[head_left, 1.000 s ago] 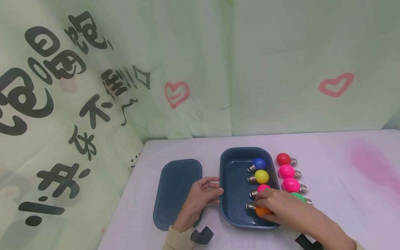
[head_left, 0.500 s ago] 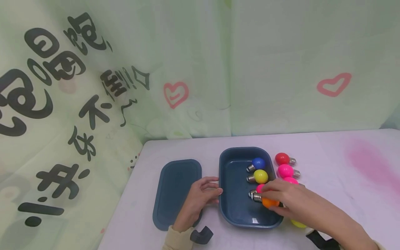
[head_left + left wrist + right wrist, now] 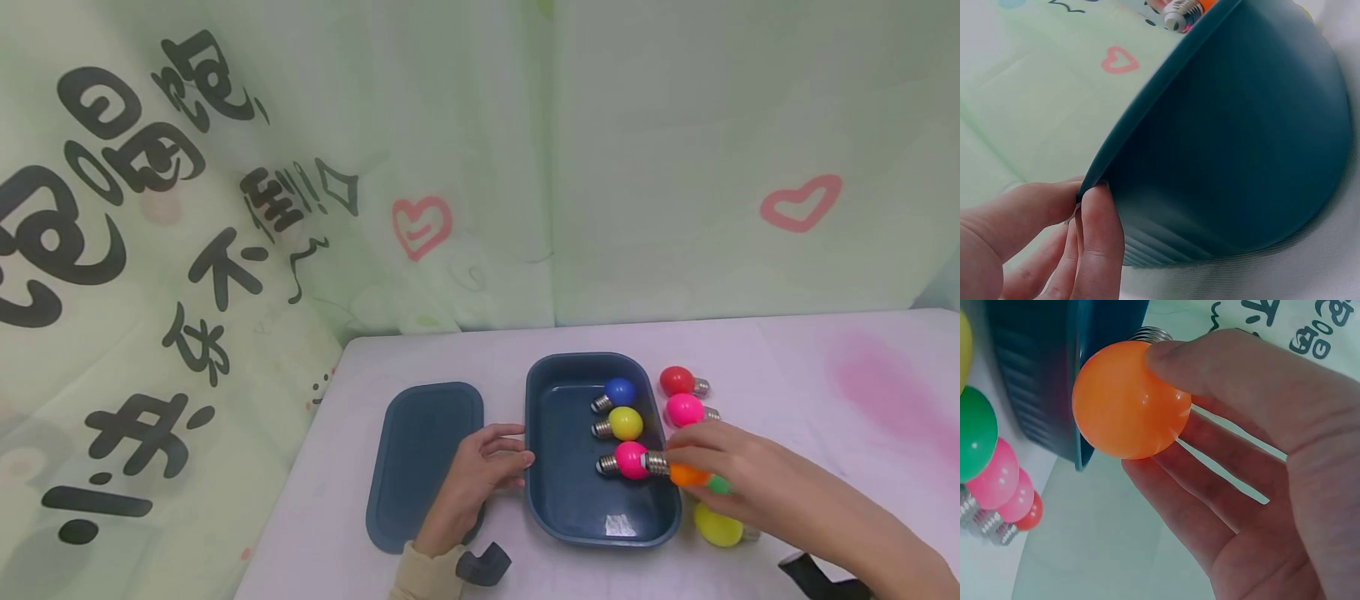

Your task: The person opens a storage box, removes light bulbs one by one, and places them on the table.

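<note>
My right hand [image 3: 731,467] pinches an orange light bulb [image 3: 1129,403] between thumb and fingers, over the right rim of the dark blue box [image 3: 562,508]. The bulb's metal screw base points left. Inside the box lie a blue bulb [image 3: 621,392], a yellow bulb [image 3: 626,423] and a pink bulb [image 3: 632,460], their bases toward the left. My left hand [image 3: 480,475] is at the box's left side; its thumb and a finger pinch the rim in the left wrist view.
A flat dark blue lid [image 3: 405,467] lies left of the box, partly under my left forearm. Right of the box is a column of bulbs: a red bulb [image 3: 677,381], pink bulbs [image 3: 997,475], a green bulb [image 3: 975,434] and a yellow bulb [image 3: 716,525]. A printed curtain [image 3: 480,167] hangs behind.
My right hand has lifted the orange bulb from the box's front right and moved it rightward to the rim. The pink bulb in the box is now uncovered. My left hand stays put.
</note>
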The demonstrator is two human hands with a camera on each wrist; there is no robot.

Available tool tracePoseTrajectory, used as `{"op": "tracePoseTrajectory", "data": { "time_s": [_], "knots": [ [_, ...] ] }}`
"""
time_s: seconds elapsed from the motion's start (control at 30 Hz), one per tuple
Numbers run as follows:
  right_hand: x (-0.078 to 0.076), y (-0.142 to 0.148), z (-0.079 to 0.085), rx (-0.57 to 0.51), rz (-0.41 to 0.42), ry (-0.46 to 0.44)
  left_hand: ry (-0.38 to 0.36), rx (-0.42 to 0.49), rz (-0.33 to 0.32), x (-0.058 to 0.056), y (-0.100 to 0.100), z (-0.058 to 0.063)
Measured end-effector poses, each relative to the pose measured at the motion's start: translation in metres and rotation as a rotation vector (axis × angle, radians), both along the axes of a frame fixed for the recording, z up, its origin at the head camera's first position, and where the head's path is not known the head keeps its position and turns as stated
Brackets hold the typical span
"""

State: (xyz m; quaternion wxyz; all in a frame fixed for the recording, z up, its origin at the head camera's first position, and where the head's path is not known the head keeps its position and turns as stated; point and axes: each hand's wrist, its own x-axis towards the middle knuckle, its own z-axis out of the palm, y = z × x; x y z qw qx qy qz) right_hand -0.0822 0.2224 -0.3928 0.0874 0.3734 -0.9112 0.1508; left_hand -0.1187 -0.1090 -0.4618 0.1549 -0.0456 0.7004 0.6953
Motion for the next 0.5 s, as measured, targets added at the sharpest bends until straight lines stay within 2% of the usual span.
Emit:
{"op": "tracePoseTrajectory", "data": {
  "time_s": [0.07, 0.13, 0.2, 0.37, 0.5],
  "knots": [
    [0.000, 0.006, -0.002, -0.017, 0.018, 0.044, -0.002, 0.003, 0.001, 0.000, 0.000, 0.000],
    [0.001, 0.012, -0.004, -0.016, 0.015, 0.048, -0.005, 0.001, 0.002, 0.000, 0.000, 0.000],
    [0.002, 0.016, -0.004, -0.001, -0.018, 0.005, -0.006, 0.000, 0.002, 0.000, 0.000, 0.000],
    [0.004, 0.023, -0.004, 0.079, -0.180, -0.202, -0.009, 0.008, 0.002, 0.000, 0.000, 0.001],
    [0.003, 0.031, -0.008, 0.106, -0.224, -0.250, -0.008, 0.004, 0.006, 0.000, 0.000, 0.001]
  ]
}}
